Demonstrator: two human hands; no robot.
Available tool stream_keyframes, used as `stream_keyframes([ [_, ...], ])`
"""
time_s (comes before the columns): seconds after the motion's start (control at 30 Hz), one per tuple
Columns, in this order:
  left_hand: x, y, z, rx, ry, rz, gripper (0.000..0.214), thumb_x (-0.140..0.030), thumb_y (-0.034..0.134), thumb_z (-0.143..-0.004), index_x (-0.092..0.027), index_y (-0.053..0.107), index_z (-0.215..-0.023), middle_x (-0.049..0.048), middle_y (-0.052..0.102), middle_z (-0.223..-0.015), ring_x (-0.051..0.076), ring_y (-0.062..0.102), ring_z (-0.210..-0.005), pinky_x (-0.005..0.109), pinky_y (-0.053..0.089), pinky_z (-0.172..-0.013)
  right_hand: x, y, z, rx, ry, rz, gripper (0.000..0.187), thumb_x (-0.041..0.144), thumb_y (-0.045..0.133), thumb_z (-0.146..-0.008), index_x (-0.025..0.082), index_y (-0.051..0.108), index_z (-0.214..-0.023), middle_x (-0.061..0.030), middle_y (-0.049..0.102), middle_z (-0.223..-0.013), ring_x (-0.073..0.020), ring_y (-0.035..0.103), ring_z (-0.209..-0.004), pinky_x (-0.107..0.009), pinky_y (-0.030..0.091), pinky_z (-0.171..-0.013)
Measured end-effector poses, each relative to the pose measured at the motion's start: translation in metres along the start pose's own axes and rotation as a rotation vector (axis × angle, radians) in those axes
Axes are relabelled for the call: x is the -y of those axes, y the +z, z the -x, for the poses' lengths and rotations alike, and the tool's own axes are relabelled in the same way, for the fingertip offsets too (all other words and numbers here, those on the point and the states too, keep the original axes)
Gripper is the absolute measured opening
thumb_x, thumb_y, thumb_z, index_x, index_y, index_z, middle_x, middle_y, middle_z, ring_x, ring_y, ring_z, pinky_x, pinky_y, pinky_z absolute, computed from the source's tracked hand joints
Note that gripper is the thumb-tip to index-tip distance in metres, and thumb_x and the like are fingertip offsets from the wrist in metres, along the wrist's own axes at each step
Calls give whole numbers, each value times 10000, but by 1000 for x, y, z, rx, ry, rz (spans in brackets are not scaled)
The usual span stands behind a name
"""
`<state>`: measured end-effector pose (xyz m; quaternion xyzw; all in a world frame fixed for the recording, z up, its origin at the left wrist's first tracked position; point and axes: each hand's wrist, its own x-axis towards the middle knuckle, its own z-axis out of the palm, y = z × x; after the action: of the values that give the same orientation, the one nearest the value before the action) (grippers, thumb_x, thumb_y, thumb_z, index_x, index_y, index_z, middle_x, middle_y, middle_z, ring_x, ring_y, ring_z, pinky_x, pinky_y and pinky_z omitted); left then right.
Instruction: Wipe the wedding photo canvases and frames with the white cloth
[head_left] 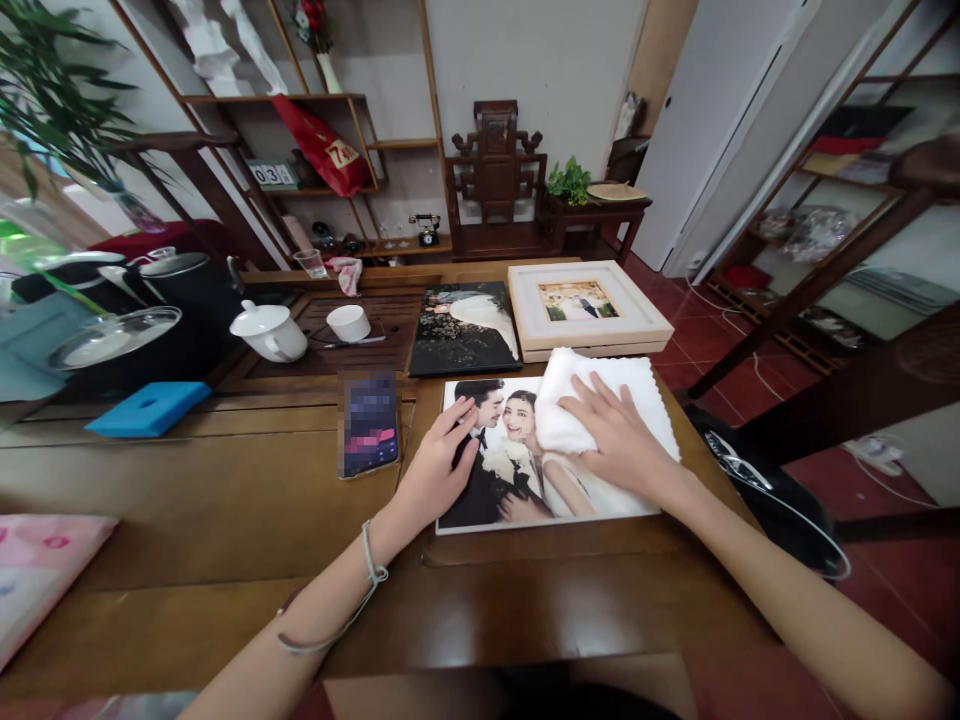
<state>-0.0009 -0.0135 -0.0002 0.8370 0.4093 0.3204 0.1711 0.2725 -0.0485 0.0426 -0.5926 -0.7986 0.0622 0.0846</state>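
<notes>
A wedding photo panel (506, 480) lies flat on the table in front of me, showing a couple with a white bouquet. My left hand (442, 460) rests on its left side, with the fingers stretched out and touching the picture. Over its upper right part is a folded white cloth (645, 395) with a scalloped edge. My right hand (619, 440) presses on the cloth from above, palm down and fingers spread. The cloth and my right forearm hide much of the panel's right side.
Behind the panel lie a dark photo album (465, 335) and a pale framed photo (637, 305). To the left are a phone (369, 425), a blue sponge-like block (150, 408), a white lidded cup (268, 330), a small white bowl (349, 322) and a black kettle (184, 290).
</notes>
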Motion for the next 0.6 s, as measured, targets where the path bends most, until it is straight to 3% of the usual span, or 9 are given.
stream_keyframes([
  [0.17,-1,0,-1,-37,-5,14,438,-216,450,-962,-148,506,-1391,166,512,-1448,276,464,-1371,500,388,-1142,48,0,15,110,-296,1,687,161,589,-657,117,513,-1338,-236,186,-1600,-436,-6,-1471,-719,6,-1105],
  [0.3,-1,-2,-2,-17,-21,29,407,-185,381,-977,-161,566,-1339,146,531,-1437,255,466,-1373,480,393,-1145,56,0,15,168,-517,-47,722,179,612,-624,149,524,-1340,-181,216,-1606,-394,17,-1483,-684,-10,-1128],
  [0.37,-1,-2,-2,-22,-19,27,409,-191,390,-973,-154,564,-1341,150,535,-1435,259,465,-1374,492,389,-1147,46,1,11,137,-471,-51,730,152,594,-632,156,519,-1358,-153,237,-1605,-368,56,-1488,-661,16,-1145],
  [0.47,1,-2,-2,-37,-11,21,417,-205,426,-959,-132,557,-1348,164,546,-1422,270,472,-1368,513,383,-1146,25,4,3,37,-271,-30,735,133,572,-684,179,484,-1412,-132,280,-1592,-353,118,-1484,-652,80,-1150],
  [0.6,2,-2,-3,-38,-29,36,414,-205,421,-951,-119,583,-1323,158,564,-1405,268,483,-1358,507,377,-1152,18,5,0,-44,-34,49,688,230,572,-794,178,434,-1466,-158,323,-1569,-412,182,-1459,-687,163,-1119],
])
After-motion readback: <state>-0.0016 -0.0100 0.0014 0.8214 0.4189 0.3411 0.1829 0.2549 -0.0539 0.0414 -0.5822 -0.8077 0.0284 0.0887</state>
